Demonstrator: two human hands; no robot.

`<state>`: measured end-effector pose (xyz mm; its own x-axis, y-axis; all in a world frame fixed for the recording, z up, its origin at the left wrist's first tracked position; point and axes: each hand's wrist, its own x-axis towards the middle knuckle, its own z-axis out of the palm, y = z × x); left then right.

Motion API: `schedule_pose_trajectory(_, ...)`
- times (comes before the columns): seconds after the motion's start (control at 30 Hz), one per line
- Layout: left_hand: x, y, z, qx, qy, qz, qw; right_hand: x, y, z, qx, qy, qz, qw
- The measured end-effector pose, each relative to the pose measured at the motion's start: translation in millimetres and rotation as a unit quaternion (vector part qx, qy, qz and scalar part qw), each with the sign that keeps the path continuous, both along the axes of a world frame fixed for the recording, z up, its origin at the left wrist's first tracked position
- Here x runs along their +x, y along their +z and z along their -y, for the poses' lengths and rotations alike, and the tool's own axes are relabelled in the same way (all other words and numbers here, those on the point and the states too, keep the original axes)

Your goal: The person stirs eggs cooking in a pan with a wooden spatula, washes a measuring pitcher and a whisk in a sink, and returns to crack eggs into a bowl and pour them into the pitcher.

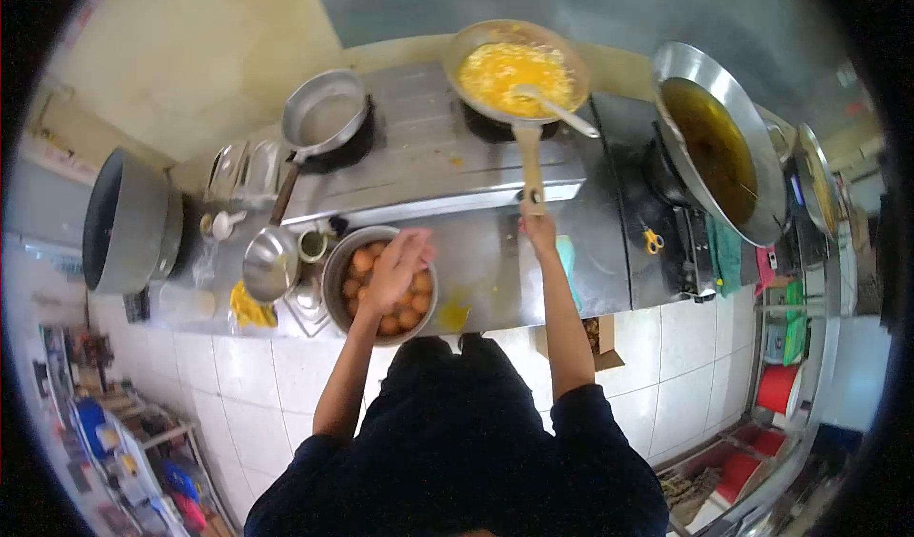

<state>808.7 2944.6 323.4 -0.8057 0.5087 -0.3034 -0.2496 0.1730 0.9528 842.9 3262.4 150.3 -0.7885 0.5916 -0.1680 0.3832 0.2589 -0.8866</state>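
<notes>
My left hand [402, 266] is above a metal pot [330, 294] of brown eggs [409, 319], its fingers stretched out; no egg shows in it. My right hand [538, 230] is closed at the end of the tan handle [529, 161] of a frying pan [455, 47]; its fingertips are partly hidden. Beaten yellow egg [505, 61] covers the pan's base, and a ladle [562, 110] lies in it with its handle over the rim.
A smaller pan [324, 109] sits on the left burner, with a metal bowl [270, 266] below it. At right stands a large wok [678, 61] of oil. Scissors [652, 241], a yellow cloth [251, 307] and a tall pot [124, 223] are on the counter. Spilled egg [455, 314] marks the front edge.
</notes>
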Motion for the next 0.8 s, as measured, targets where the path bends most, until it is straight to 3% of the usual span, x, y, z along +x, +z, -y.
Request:
schedule_pose_trajectory(0.03, 15, -13, 29, -0.004, 0.019, 0.004, 1.000, -11, -1, 3, 0.039, 0.003, 0.039, 0.998)
schedule_pose_trajectory(0.1, 38, -40, 85, -0.035, 0.059, -0.117, 0.991, -25, -10, 2, 0.187, 0.016, -0.082, 0.979)
schedule_pose_trajectory(0.13, 46, -31, 98, -0.115, 0.063, -0.185, 0.974, -31, -30, -9, 0.303, 0.037, -0.133, 0.943)
schedule_pose_trajectory(0.17, 50, -34, 113, -0.163, 0.046, -0.215, 0.962, -25, -12, -2, 0.462, 0.040, -0.083, 0.882)
schedule_pose_trajectory(0.23, 51, -42, 132, -0.208, 0.021, -0.233, 0.950, -20, 3, 9, 0.504, -0.008, -0.028, 0.863)
schedule_pose_trajectory(0.27, 44, -47, 132, -0.256, -0.024, -0.311, 0.915, -18, 13, 19, 0.505, -0.007, -0.019, 0.863)
schedule_pose_trajectory(0.3, 37, -53, 130, -0.298, -0.069, -0.387, 0.870, -16, 21, 27, 0.450, -0.012, 0.067, 0.891)
schedule_pose_trajectory(0.33, 32, -60, 128, -0.292, -0.073, -0.385, 0.873, -12, 29, 37, 0.390, -0.020, 0.150, 0.908)
schedule_pose_trajectory(0.37, 26, -68, 123, -0.293, -0.114, -0.438, 0.842, -5, 22, 49, 0.392, -0.027, 0.156, 0.906)
schedule_pose_trajectory(0.4, 22, -78, 120, -0.288, -0.158, -0.490, 0.807, 10, 9, 63, 0.355, -0.053, 0.063, 0.931)
schedule_pose_trajectory(0.43, 16, -90, 118, -0.272, -0.173, -0.492, 0.808, 31, -1, 71, 0.319, -0.085, -0.031, 0.944)
schedule_pose_trajectory(0.5, 5, -112, 108, -0.206, -0.366, -0.554, 0.719, 79, 32, 133, 0.174, -0.090, -0.083, 0.977)
schedule_pose_trajectory(0.57, 1, -110, 100, -0.200, -0.409, -0.543, 0.705, 146, 28, 188, 0.231, -0.119, -0.112, 0.959)
schedule_pose_trajectory(0.6, -2, -108, 97, -0.216, -0.434, -0.527, 0.698, 190, 17, 215, 0.236, -0.131, -0.066, 0.961)
schedule_pose_trajectory(0.63, -9, -125, 95, -0.185, -0.410, -0.625, 0.638, 240, 2, 242, 0.248, -0.138, -0.047, 0.958)
schedule_pose_trajectory(0.7, -3, -108, 93, -0.214, -0.441, -0.608, 0.625, 338, -10, 303, 0.174, -0.193, -0.033, 0.965)
schedule_pose_trajectory(0.73, 1, -100, 92, -0.261, -0.459, -0.579, 0.621, 398, -20, 338, 0.077, -0.240, 0.051, 0.966)
schedule_pose_trajectory(0.77, -1, -100, 90, -0.249, -0.465, -0.593, 0.608, 473, -66, 376, 0.021, -0.309, 0.111, 0.944)
schedule_pose_trajectory(0.8, -4, -104, 88, -0.279, -0.458, -0.582, 0.611, 559, -133, 428, -0.169, -0.468, -0.048, 0.866)
